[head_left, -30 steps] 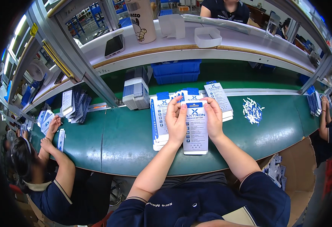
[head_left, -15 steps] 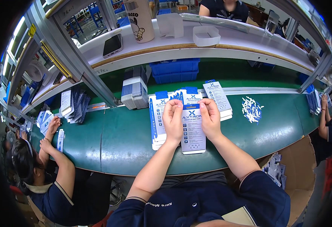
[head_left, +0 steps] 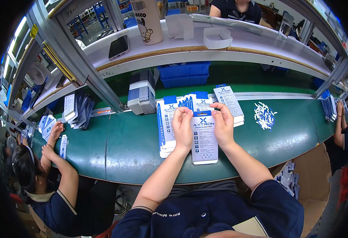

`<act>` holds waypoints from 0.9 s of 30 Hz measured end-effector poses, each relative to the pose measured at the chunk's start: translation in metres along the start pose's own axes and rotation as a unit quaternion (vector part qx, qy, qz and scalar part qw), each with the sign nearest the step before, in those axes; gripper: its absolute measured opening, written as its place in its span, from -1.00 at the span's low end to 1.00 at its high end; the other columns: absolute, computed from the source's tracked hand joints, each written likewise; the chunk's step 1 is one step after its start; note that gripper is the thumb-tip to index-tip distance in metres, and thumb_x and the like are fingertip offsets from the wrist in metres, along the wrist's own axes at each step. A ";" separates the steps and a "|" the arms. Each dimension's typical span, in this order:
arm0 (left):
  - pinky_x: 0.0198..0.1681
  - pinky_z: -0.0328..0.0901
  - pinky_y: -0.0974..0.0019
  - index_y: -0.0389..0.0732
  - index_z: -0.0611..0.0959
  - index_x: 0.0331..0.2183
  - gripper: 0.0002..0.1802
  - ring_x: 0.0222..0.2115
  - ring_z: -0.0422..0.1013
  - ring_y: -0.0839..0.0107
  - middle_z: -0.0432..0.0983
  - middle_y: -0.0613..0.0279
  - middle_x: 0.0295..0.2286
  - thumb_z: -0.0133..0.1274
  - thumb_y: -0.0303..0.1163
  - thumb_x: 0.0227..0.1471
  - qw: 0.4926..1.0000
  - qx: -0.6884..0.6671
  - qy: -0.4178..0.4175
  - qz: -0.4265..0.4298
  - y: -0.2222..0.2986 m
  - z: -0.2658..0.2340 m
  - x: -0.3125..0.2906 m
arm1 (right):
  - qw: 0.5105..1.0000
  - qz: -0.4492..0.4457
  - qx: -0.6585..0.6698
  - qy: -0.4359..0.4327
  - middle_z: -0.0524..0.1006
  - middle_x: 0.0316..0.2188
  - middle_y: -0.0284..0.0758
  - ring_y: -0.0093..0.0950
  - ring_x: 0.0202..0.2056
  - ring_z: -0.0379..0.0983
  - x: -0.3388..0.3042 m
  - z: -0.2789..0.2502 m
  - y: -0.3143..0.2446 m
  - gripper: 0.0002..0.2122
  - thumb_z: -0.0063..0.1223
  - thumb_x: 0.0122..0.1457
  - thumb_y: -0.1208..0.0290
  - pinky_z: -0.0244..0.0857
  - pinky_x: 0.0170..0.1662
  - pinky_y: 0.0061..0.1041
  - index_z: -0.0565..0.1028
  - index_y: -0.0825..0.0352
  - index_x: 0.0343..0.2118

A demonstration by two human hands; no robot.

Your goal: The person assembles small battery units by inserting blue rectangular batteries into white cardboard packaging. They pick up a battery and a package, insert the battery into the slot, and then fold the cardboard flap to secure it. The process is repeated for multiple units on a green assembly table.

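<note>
A flat white and blue battery box (head_left: 205, 142) with a hang tab stands before me, its printed face toward me. My left hand (head_left: 183, 129) grips its upper left edge, fingers curled and thumb near the tab. At the upper right edge my right hand (head_left: 223, 126) holds it too, thumb and fingers bent round the corner. Just behind my left hand lies a pile of similar boxes (head_left: 167, 137), partly hidden by the hands. Beyond my right hand rests another stack of boxes (head_left: 230, 102).
Small white and blue scraps (head_left: 265, 116) lie heaped on the green table (head_left: 134, 146) to the right. Behind are a blue bin (head_left: 184, 75) and a stack of folded cartons (head_left: 142, 93). A shelf (head_left: 182, 47) with a phone (head_left: 119, 47) spans the back. Co-workers sit on both sides.
The box in my hands has shifted slightly down and now shows more of its printed face. My right-hand fingers have lifted a little at the top.
</note>
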State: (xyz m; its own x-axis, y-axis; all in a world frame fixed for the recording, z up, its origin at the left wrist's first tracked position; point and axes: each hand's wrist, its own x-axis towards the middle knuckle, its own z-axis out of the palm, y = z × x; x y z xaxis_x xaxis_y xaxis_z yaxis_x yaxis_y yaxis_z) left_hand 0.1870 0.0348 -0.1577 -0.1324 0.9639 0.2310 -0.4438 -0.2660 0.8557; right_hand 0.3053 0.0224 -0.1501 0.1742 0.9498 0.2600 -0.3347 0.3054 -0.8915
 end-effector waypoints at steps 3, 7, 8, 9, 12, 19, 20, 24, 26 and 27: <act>-0.38 0.13 0.56 -0.20 0.43 -0.42 -0.96 -0.47 0.23 0.68 0.37 0.39 -0.50 -0.10 -0.51 0.09 0.997 -0.017 0.009 -0.076 0.010 0.002 -0.003 | 1.000 -0.001 -0.010 -0.003 0.38 -0.65 -0.54 -0.84 -0.60 0.20 0.000 -0.005 0.003 -0.93 -0.17 0.22 0.58 0.06 -0.53 -0.76 0.38 0.35 -0.29; -0.38 0.12 0.56 -0.20 0.44 -0.46 -0.93 -0.47 0.22 0.68 0.37 0.39 -0.50 -0.12 -0.53 0.06 0.999 0.014 -0.007 -0.046 0.000 -0.003 0.000 | 1.000 -0.004 -0.008 0.011 0.40 -0.61 -0.50 -0.82 -0.58 0.23 0.000 -0.008 0.007 -0.94 -0.18 0.19 0.60 0.10 -0.52 -0.75 0.37 0.34 -0.33; -0.38 0.12 0.56 -0.20 0.44 -0.46 -0.93 -0.47 0.22 0.68 0.37 0.39 -0.50 -0.12 -0.53 0.05 0.999 0.012 -0.010 -0.038 0.001 -0.002 -0.001 | 1.000 0.000 -0.006 0.021 0.41 -0.59 -0.48 -0.81 -0.57 0.24 0.001 -0.006 0.005 -0.94 -0.18 0.18 0.60 0.11 -0.52 -0.74 0.36 0.34 -0.34; -0.38 0.12 0.56 -0.21 0.43 -0.47 -0.92 -0.47 0.22 0.68 0.37 0.39 -0.50 -0.12 -0.54 0.05 0.999 0.011 -0.014 -0.031 0.002 -0.001 -0.001 | 0.999 0.005 -0.004 0.032 0.41 -0.58 -0.47 -0.81 -0.57 0.24 0.001 -0.005 0.005 -0.94 -0.19 0.17 0.61 0.12 -0.52 -0.74 0.36 0.34 -0.35; -0.31 0.11 0.55 -0.21 0.44 -0.47 -0.91 -0.43 0.20 0.64 0.35 0.38 -0.48 -0.17 -0.53 0.03 0.998 0.048 -0.022 -0.019 0.005 0.001 -0.003 | 0.999 0.016 -0.017 0.028 0.40 -0.52 -0.48 -0.78 -0.50 0.24 0.000 -0.007 0.006 -0.93 -0.18 0.12 0.58 0.14 -0.42 -0.75 0.38 0.32 -0.42; -0.37 0.12 0.56 -0.24 0.41 -0.47 -0.91 -0.46 0.22 0.66 0.37 0.34 -0.48 -0.17 -0.58 0.05 0.997 0.050 -0.041 0.046 -0.002 -0.003 -0.002 | 1.000 0.024 0.004 0.000 0.39 -0.56 -0.46 -0.80 -0.57 0.22 0.002 -0.009 0.007 -0.94 -0.21 0.16 0.60 0.08 -0.54 -0.73 0.33 0.32 -0.40; -0.37 0.12 0.56 -0.24 0.40 -0.47 -0.91 -0.46 0.22 0.66 0.38 0.33 -0.48 -0.18 -0.59 0.05 0.997 0.049 -0.042 0.050 -0.003 -0.004 -0.002 | 0.999 0.030 -0.013 -0.010 0.39 -0.56 -0.47 -0.80 -0.58 0.20 0.004 -0.011 0.009 -0.94 -0.21 0.16 0.59 0.06 -0.55 -0.73 0.33 0.32 -0.40; -0.36 0.13 0.56 -0.25 0.38 -0.49 -0.90 -0.45 0.23 0.65 0.40 0.28 -0.46 -0.20 -0.61 0.02 0.996 0.051 -0.039 0.064 0.001 -0.004 -0.004 | 0.998 -0.012 -0.057 -0.022 0.37 -0.60 -0.51 -0.82 -0.61 0.15 0.007 -0.010 0.012 -0.94 -0.22 0.17 0.57 0.01 -0.55 -0.74 0.33 0.31 -0.40; -0.35 0.11 0.53 -0.24 0.38 -0.50 -0.91 -0.46 0.20 0.64 0.42 0.26 -0.43 -0.21 -0.59 -0.01 0.995 0.059 -0.036 0.078 -0.001 -0.003 -0.004 | 0.998 0.010 -0.055 -0.020 0.35 -0.62 -0.52 -0.83 -0.62 0.13 0.007 -0.008 0.011 -0.94 -0.21 0.16 0.58 0.01 -0.56 -0.73 0.33 0.32 -0.40; -0.34 0.10 0.52 -0.24 0.38 -0.51 -0.92 -0.46 0.18 0.63 0.43 0.25 -0.42 -0.22 -0.58 -0.03 0.994 0.063 -0.036 0.085 -0.002 -0.002 -0.003 | 0.998 0.020 -0.054 -0.018 0.34 -0.64 -0.53 -0.83 -0.63 0.13 0.007 -0.008 0.010 -0.95 -0.21 0.15 0.59 0.00 -0.57 -0.73 0.33 0.32 -0.40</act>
State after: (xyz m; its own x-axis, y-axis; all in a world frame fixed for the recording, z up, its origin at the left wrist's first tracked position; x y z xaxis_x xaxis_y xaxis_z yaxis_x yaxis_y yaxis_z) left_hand 0.1864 0.0321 -0.1614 -0.1305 0.9044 0.4062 -0.3048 -0.4264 0.8516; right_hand 0.3106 0.0314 -0.1602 0.1288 0.9637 0.2340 -0.2383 0.2591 -0.9360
